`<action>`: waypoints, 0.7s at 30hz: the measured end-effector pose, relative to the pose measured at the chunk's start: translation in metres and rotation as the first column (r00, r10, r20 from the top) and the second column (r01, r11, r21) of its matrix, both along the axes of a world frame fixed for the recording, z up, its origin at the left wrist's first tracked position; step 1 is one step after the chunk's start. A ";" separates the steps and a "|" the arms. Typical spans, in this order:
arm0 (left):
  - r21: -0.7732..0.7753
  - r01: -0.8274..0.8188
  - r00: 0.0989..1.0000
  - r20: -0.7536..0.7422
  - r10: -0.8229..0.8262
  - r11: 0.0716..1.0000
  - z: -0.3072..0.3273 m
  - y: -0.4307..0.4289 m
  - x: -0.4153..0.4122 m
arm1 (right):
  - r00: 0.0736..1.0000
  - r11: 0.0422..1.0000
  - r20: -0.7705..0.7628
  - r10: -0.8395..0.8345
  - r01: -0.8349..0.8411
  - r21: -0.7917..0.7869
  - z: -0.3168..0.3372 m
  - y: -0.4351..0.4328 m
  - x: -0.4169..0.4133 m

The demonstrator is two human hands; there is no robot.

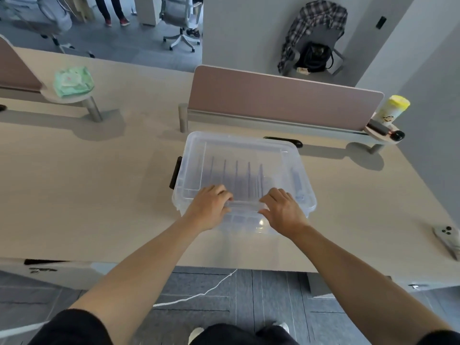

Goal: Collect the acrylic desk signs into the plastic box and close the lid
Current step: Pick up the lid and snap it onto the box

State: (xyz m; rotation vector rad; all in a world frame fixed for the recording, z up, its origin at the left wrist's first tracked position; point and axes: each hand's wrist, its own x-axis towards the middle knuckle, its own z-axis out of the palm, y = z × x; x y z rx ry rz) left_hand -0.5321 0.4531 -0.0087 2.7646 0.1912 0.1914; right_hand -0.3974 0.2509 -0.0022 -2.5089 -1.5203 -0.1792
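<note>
Gripping one box [194, 145] of five signs [236, 179]: left hand [211, 208], right hand [281, 210].

Head-worn wide-angle camera looks forward and steeply down along both forearms, close above the left hand [209, 207] and right hand [283, 212], which meet mid-frame on the plastic box [239, 150]. Beyond the hands the tabletop [99, 195] curves away; nearer than them, the floor [261, 290] fills the bottom edge.

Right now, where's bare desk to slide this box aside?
Widest bare patch: desk left of the plastic box, up to the tissue pack. Right side is bare until the white device at the edge. Behind is crowded: divider and a black object sit close.
</note>
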 end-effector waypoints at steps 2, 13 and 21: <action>-0.010 0.005 1.000 0.004 -0.005 1.000 -0.002 0.002 0.001 | 1.000 1.000 -0.022 0.009 -0.009 -0.002 0.000 -0.001 0.002; 0.018 0.047 0.999 -0.019 -0.047 0.999 -0.006 0.004 -0.004 | 0.998 1.000 -0.064 0.029 -0.029 0.011 -0.011 -0.005 -0.003; 0.082 0.079 0.996 -0.049 -0.075 0.994 -0.002 0.004 -0.005 | 0.996 0.999 -0.079 0.038 -0.037 0.021 -0.014 -0.006 -0.004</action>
